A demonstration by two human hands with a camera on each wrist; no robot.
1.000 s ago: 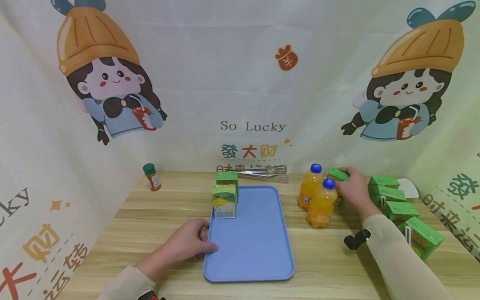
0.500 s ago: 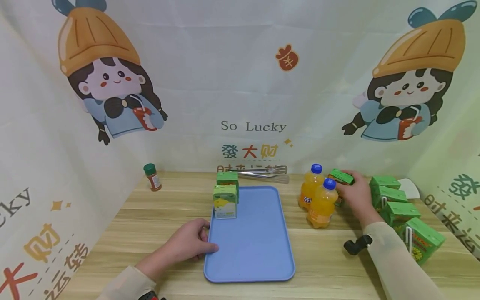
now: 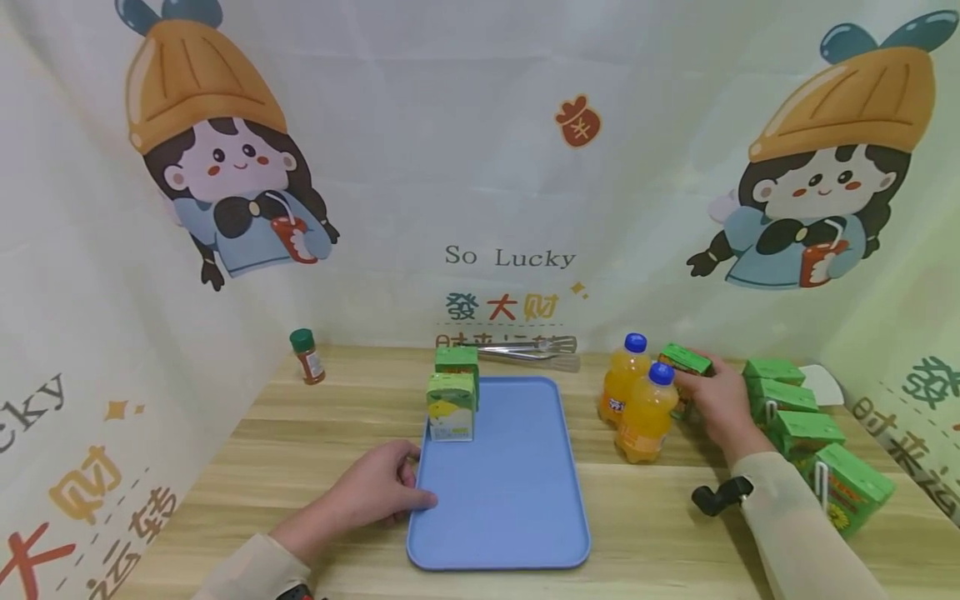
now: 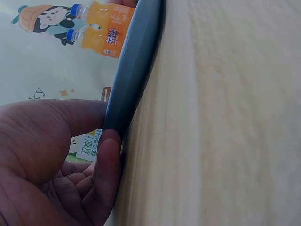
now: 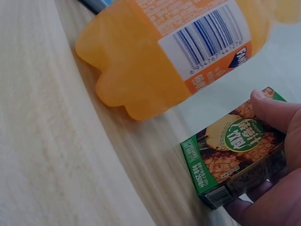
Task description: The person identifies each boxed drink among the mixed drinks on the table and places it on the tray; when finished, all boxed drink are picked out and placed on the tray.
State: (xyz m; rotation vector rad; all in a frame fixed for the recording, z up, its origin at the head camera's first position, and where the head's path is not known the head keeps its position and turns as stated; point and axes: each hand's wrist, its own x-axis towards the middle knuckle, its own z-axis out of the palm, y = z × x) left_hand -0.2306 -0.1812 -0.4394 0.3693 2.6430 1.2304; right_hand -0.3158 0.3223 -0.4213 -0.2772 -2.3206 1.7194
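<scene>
My left hand pinches the left edge of a blue tray, thumb over the rim and fingers against its outer side, as the left wrist view shows. Two juice cartons stand at the tray's far left corner: a green-and-white one in front of a green one. At the right, my right hand grips a pineapple juice carton, thumb on one face and fingers around the other side. Just left of it stand two orange soda bottles with blue caps; the nearer one partly hides this carton.
Several green juice cartons form a row beside my right forearm, with a white object behind them. Metal tongs lie behind the tray. A green-capped spice jar stands at the back left. Printed cloth encloses the table's back and sides.
My right hand has shifted slightly to the right with the pineapple juice carton, away from the bottles. The left hand stays on the tray's edge. The head view has tilted up a little.
</scene>
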